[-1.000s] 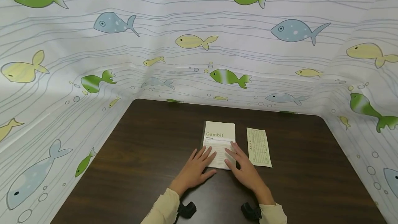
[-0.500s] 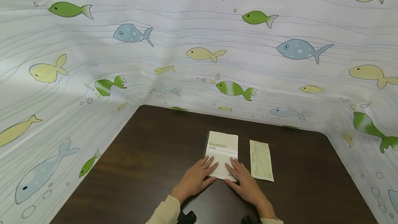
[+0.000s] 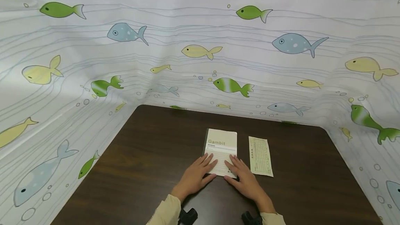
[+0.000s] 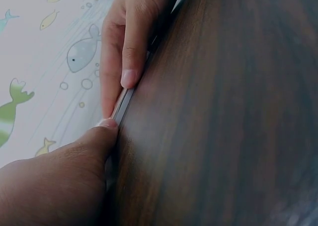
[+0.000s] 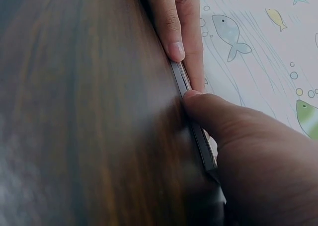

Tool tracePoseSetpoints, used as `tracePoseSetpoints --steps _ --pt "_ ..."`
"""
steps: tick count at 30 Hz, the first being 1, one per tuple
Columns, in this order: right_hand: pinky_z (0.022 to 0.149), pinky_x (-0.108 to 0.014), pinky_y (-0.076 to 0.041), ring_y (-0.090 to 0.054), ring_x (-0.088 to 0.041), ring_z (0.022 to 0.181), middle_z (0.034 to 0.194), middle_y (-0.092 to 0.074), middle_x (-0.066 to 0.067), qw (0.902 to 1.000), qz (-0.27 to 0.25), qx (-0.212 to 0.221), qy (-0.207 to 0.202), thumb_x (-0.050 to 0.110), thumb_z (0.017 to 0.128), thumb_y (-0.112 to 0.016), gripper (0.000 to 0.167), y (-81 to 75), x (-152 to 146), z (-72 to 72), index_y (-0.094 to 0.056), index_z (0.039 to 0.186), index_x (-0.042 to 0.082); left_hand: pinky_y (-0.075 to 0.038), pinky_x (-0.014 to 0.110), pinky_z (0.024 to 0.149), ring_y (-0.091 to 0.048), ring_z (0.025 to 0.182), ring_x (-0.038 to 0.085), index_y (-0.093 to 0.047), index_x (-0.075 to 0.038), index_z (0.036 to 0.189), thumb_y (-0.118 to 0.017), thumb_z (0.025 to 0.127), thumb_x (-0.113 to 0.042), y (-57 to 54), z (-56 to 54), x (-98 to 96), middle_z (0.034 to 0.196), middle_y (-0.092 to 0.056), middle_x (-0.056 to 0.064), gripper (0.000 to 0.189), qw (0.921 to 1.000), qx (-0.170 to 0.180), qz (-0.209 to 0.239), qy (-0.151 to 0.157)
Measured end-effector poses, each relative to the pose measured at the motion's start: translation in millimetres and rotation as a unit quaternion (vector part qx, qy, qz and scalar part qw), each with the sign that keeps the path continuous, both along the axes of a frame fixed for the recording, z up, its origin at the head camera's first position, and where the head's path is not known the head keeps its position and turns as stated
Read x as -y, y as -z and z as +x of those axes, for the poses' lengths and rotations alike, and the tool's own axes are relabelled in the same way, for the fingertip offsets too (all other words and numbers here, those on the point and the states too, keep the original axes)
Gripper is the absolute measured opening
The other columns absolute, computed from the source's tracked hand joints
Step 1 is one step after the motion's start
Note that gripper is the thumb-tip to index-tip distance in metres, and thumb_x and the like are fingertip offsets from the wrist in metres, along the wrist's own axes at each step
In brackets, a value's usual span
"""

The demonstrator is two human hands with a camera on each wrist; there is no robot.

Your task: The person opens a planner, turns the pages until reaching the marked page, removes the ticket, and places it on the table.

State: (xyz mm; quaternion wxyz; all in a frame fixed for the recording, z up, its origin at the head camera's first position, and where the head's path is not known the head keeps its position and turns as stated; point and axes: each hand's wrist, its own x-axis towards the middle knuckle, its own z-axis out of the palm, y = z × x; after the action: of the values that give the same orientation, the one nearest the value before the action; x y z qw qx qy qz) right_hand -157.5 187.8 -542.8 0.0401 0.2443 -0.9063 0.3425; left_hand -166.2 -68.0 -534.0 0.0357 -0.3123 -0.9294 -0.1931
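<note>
A notebook [image 3: 222, 138] with "Gambit" on its pale cover and a dark spine along its left side lies on the brown table [image 3: 150, 148]. My left hand [image 3: 195, 174] rests on its lower left part, fingers spread and nearly straight. Mirroring it, my right hand [image 3: 245, 180] lies on the lower right part, fingers extended across the cover. Both thumbs are at the near edge, and the left wrist view shows that thin page edge [image 4: 122, 107] beside the thumbtips. A slip of paper [image 3: 260, 156] with a printed green table lies right of the notebook, apart from the right hand.
White sheeting [image 3: 200, 27] printed with fish rises behind the table and along both its sides. Black wrist devices [image 3: 188, 216] sit below the cream sleeves [image 3: 167, 211] at the near side.
My right hand has drawn back toward the near edge of the notebook and its fingers now lie closer together. The left hand stays on the cover. The head view has tilted slightly.
</note>
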Motion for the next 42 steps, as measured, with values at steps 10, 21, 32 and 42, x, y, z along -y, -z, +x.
tracePoseSetpoints --steps 10,21,32,42 --pt "0.121 -0.062 -0.022 -0.026 -0.035 0.154 0.165 -0.034 -0.016 0.9996 0.007 0.028 0.003 0.039 0.099 -0.069 0.063 -3.4 0 8.4 -0.053 0.151 0.008 -0.037 0.049 0.119 -0.037 0.151 0.031 -0.050 -0.016 0.155 -0.055 0.107 -0.043 1.1 8.3 1.6 0.161 -0.043 0.011 0.056 0.9992 -0.032 0.024 0.010" --pt "0.120 -0.064 -0.023 -0.030 -0.038 0.153 0.163 -0.037 -0.017 0.9998 0.008 0.013 0.011 0.039 0.099 -0.069 0.061 -5.3 -3 12.1 -0.056 0.150 0.007 -0.035 0.047 0.120 -0.036 0.151 0.030 -0.049 -0.016 0.156 -0.053 0.107 -0.044 2.2 9.7 -3.4 0.162 -0.043 0.010 0.056 0.9991 -0.038 0.016 0.010" --pt "0.122 -0.062 -0.021 -0.027 -0.035 0.154 0.165 -0.034 -0.016 0.9995 0.001 0.031 0.009 0.039 0.100 -0.069 0.062 1.4 -2 10.9 -0.054 0.151 0.008 -0.032 0.046 0.122 -0.034 0.153 0.029 -0.049 -0.017 0.156 -0.053 0.107 -0.044 5.9 6.9 -2.6 0.163 -0.041 0.009 0.056 0.9998 -0.016 0.012 0.010" --pt "0.122 -0.063 -0.020 -0.024 -0.037 0.155 0.165 -0.032 -0.019 0.9995 0.020 0.024 0.001 0.039 0.101 -0.066 0.063 -6.3 -2 -8.0 -0.051 0.153 0.006 -0.027 0.044 0.124 -0.029 0.155 0.028 -0.045 -0.017 0.159 -0.053 0.107 -0.044 -3.4 -12.8 -2.9 0.165 -0.037 0.008 0.058 0.9997 -0.016 -0.014 0.014"
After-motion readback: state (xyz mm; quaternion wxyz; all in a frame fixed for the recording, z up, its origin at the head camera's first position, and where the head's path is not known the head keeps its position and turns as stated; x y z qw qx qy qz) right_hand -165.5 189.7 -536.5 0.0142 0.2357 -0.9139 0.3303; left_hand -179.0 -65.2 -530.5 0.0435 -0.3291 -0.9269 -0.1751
